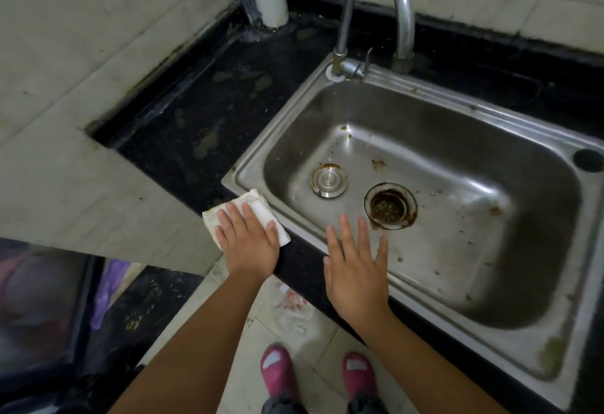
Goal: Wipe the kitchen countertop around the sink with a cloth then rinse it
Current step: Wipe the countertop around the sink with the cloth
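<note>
Black countertop (209, 113), stained, w/ steel sink (490, 358) inset & white cloth (258, 208) at corner

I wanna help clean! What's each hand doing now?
Left hand: open, flat, pressing the cloth.
Right hand: open, holding nothing.

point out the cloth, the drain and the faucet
cloth (258, 208), head view, bare patch beyond the fingertips
drain (390, 206), head view, middle of the strainer
faucet (403, 2), head view, curved spout

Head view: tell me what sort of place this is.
Most likely a home kitchen, at a grimy corner counter. A stainless steel sink with a curved faucet is set into a black countertop, tiled walls stand behind, and the left hand presses a white cloth.
</note>
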`<state>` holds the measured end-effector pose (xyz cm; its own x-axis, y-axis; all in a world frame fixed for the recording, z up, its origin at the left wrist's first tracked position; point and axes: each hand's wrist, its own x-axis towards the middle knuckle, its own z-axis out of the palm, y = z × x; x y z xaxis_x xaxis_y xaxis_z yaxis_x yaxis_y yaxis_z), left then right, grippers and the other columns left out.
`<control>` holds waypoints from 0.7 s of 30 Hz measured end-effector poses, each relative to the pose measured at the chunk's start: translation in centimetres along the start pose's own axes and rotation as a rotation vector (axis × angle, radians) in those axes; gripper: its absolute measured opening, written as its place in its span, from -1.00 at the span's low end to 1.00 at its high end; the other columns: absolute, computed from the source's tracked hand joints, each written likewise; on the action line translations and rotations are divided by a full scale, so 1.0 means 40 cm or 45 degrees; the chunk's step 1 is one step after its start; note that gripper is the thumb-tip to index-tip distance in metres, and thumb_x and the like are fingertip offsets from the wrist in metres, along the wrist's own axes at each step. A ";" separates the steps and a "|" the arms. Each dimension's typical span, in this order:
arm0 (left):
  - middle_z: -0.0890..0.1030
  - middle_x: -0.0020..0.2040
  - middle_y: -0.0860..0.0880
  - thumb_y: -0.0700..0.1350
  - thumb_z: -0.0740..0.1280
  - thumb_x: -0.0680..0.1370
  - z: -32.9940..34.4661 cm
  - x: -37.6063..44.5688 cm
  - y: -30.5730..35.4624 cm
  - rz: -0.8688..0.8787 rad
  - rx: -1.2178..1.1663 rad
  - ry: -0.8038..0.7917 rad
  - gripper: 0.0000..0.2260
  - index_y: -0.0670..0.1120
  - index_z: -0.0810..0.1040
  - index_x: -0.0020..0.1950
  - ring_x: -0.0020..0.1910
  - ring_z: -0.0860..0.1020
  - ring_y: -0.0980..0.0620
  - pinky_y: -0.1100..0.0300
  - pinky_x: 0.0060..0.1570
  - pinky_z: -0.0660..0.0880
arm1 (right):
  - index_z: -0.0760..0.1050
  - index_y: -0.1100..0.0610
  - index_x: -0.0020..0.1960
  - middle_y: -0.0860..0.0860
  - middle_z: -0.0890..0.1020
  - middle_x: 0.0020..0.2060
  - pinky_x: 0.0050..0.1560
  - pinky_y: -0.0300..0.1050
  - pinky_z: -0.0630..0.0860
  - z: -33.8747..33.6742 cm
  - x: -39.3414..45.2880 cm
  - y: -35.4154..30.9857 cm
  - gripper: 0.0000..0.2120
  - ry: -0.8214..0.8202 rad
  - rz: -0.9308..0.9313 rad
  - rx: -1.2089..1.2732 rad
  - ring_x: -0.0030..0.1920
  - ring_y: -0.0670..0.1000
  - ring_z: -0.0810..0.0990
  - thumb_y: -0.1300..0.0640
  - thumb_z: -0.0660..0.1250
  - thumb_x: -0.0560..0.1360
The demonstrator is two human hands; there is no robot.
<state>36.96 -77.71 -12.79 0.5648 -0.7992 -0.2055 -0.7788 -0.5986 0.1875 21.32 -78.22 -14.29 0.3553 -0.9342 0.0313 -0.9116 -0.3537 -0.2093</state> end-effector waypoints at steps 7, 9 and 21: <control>-0.12 0.51 -0.25 0.01 -0.06 0.62 -0.057 0.139 -0.088 -0.002 0.078 -0.047 -0.46 -0.26 -0.12 0.48 0.48 -0.17 -0.20 -0.03 0.41 -0.21 | 0.46 0.10 0.27 0.14 0.51 0.28 0.14 0.35 0.37 0.002 0.006 -0.001 -0.38 -0.142 0.057 -0.104 0.30 0.25 0.43 -0.01 -0.33 0.60; -0.14 0.51 -0.25 0.02 -0.08 0.62 -0.061 0.129 -0.092 0.012 0.104 -0.093 -0.45 -0.26 -0.15 0.48 0.48 -0.18 -0.20 -0.03 0.41 -0.22 | 0.39 0.10 0.30 0.14 0.50 0.29 0.16 0.35 0.36 0.002 0.005 -0.005 -0.42 -0.148 0.056 -0.112 0.31 0.26 0.42 -0.01 -0.32 0.61; 0.41 0.32 -0.29 0.11 0.02 0.46 -0.003 -0.062 -0.059 0.529 0.001 -0.230 -0.41 -0.25 0.27 0.35 0.34 0.32 -0.27 -0.08 0.38 0.09 | 0.31 0.14 0.40 0.11 0.23 0.42 0.35 0.13 -0.01 -0.026 -0.003 -0.003 -0.40 -0.249 0.042 -0.088 0.42 0.14 0.03 -0.11 -0.22 0.55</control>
<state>37.42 -74.31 -12.59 0.1473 -0.9494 -0.2774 -0.9297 -0.2286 0.2888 21.17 -78.12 -13.24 0.3524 -0.9210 -0.1660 -0.9330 -0.3318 -0.1395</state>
